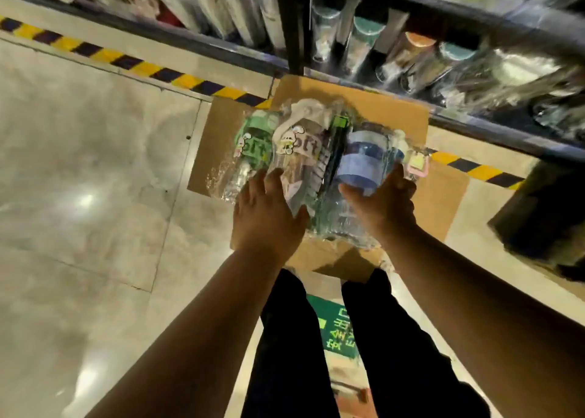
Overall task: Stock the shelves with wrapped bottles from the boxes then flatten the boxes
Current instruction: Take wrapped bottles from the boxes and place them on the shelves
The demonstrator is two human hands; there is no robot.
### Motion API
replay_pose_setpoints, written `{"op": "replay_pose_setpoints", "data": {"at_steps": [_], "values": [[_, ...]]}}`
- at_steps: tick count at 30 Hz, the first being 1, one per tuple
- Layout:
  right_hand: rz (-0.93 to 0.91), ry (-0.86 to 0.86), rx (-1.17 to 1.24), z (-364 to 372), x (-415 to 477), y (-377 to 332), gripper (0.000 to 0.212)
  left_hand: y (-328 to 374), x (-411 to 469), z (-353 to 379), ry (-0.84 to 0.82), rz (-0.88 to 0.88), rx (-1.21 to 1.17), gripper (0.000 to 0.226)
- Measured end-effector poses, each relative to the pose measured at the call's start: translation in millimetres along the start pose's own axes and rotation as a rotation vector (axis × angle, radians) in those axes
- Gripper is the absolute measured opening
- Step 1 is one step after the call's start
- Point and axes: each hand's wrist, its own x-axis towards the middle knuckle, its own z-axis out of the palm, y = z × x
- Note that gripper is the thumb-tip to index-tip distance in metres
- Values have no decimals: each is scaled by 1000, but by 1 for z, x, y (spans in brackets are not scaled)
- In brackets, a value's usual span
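Between both hands I hold a bunch of wrapped bottles (pixel 304 154) in clear plastic, above an open cardboard box (pixel 392 110) on the floor. My left hand (pixel 269 215) grips the left side, on a clear bottle with a cartoon sticker; a green-labelled bottle (pixel 253 145) lies beside it. My right hand (pixel 383 202) holds the right side, around a blue-lidded bottle (pixel 364 161). The inside of the box is hidden by the bundle.
A dark metal shelf (pixel 474 15) runs across the top, holding more wrapped bottles (pixel 364 37). Yellow-black tape (pixel 104 55) marks the shiny floor along it. A dark object (pixel 544 215) stands at right. My legs and a green floor sign (pixel 338 325) are below.
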Motion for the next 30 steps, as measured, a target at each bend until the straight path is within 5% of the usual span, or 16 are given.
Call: {"op": "replay_pose_setpoints", "data": {"at_steps": [10,25,30], "values": [[40,127,131,58,46,13,125,-22,13,45,-62,-30,-59,78],[-42,124,411,28,18,69,111,16,80,56,-60,-283,-98,118],[-56,95,499,27,15,78,99,10,83,58,5,-268,-114,114]]}}
